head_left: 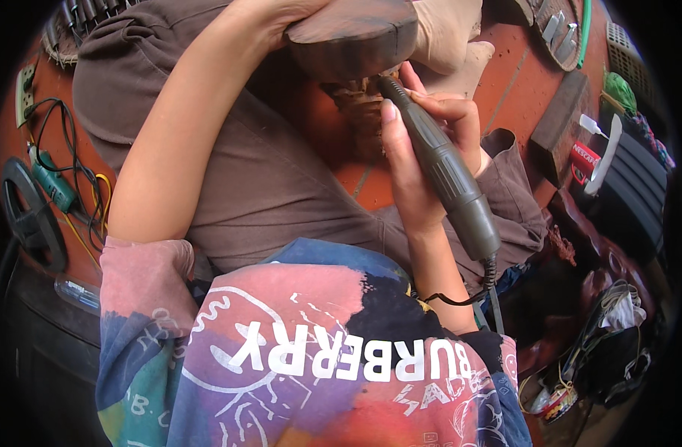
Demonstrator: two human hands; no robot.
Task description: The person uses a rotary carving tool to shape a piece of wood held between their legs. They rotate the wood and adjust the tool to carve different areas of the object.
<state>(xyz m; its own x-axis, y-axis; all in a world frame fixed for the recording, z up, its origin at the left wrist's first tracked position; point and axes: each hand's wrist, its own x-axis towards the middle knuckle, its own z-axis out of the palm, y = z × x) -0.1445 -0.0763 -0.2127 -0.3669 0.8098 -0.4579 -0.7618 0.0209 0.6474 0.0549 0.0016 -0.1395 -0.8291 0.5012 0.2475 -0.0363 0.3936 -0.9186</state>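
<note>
A dark brown wood carving (356, 41) with a smooth, flat-faced base is at the top of the view, between my legs and beside a bare foot (445, 33). Its carved, rougher part (360, 112) shows below the base. My left hand (285, 15) grips the base at its left side, with the fingers mostly out of sight. In my right hand (423, 141) is a dark grey rotary tool (445, 164), held like a pen by thumb and fingers. The tool's tip meets the underside of the carving, and the bit itself is hidden. A black cord (490, 276) runs from its back end.
Red tiles (371, 190) cover the floor. At left are a green power tool (52, 179), a black wheel-shaped part (32, 212), cables and a power strip (25, 97). A wooden block (561, 127), a red mug (583, 160) and a basket of tools (561, 33) are at right.
</note>
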